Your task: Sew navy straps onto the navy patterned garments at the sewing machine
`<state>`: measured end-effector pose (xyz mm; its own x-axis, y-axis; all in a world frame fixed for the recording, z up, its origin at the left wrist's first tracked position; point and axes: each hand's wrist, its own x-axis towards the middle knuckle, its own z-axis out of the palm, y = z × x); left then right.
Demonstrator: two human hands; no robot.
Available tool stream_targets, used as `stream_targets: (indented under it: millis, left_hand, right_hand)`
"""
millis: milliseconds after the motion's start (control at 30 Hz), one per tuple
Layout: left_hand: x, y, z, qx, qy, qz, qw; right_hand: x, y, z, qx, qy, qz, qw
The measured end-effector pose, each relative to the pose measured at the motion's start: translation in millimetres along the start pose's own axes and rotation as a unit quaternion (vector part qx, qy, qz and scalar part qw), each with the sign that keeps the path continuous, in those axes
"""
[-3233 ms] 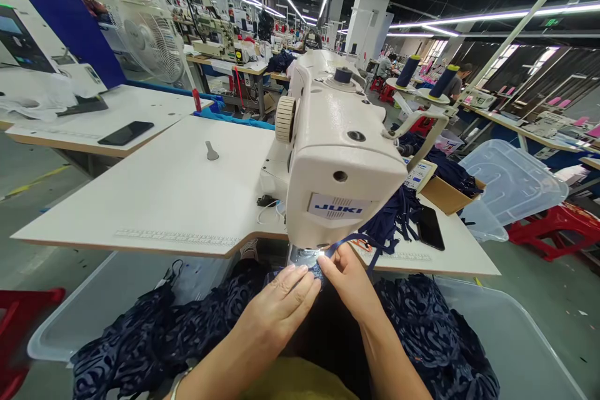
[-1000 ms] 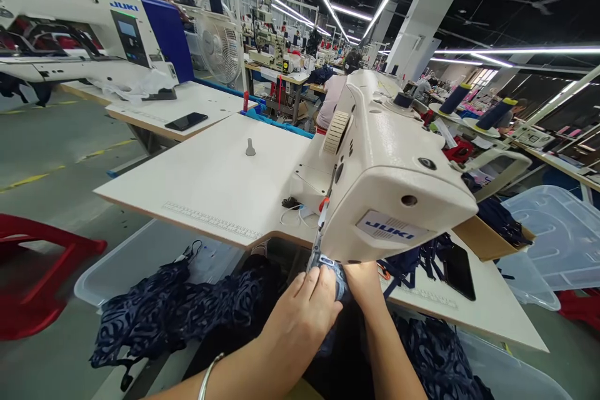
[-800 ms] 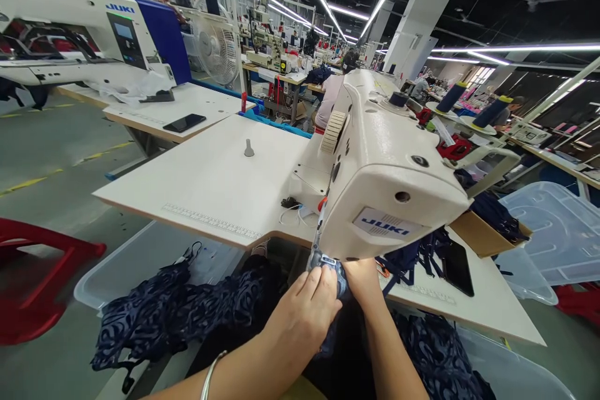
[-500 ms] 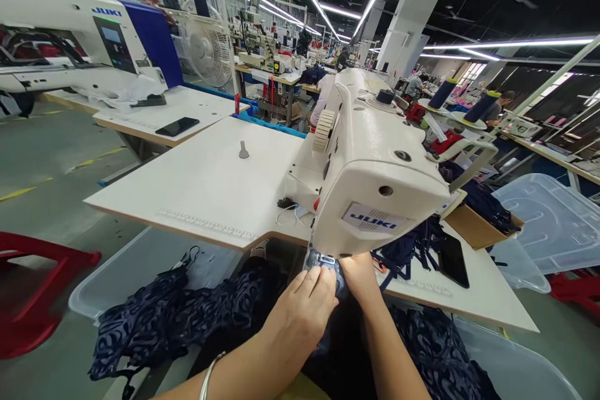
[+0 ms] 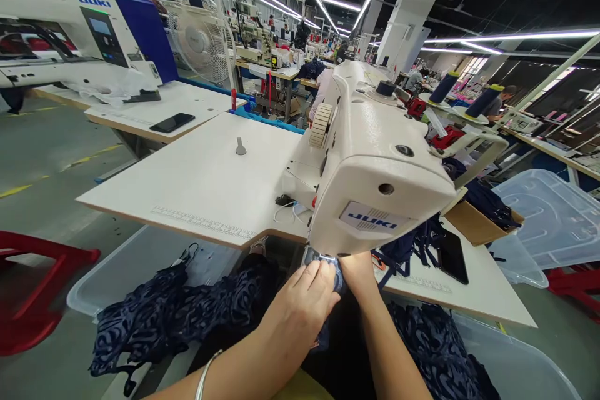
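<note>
Under the head of a white JUKI sewing machine (image 5: 384,169), a piece of navy patterned fabric (image 5: 338,280) is lit by the machine's lamp. My left hand (image 5: 309,297) is closed on this fabric, its fingers together and pressing near the needle area. Against the fabric's right side rests my right hand (image 5: 359,275); the machine head hides its fingers. The needle and presser foot are also out of sight behind the head. Part of the fabric hangs below my left hand toward my lap.
Navy patterned garments (image 5: 173,312) lie over a clear bin at left, and more fabric (image 5: 434,350) at right. On the white table (image 5: 201,169) are a small grey piece (image 5: 240,146), navy straps (image 5: 412,250) and a black phone (image 5: 452,256). A cardboard box (image 5: 480,225) stands beyond.
The camera view has shifted slightly. My left hand has edged a little left and stays on the fabric; my right hand keeps nearly the same place.
</note>
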<state>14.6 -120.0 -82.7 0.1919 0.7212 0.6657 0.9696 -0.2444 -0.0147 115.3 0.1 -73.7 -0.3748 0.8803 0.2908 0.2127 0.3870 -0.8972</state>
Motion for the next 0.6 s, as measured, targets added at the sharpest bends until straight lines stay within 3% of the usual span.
stream_targets:
  millis: [600]
  left_hand:
    - [2.8,-0.3,-6.9,0.001,0.016,-0.010,1.000]
  right_hand:
    - [7.5,-2.2,0.8,-0.031,0.004,-0.026,0.999]
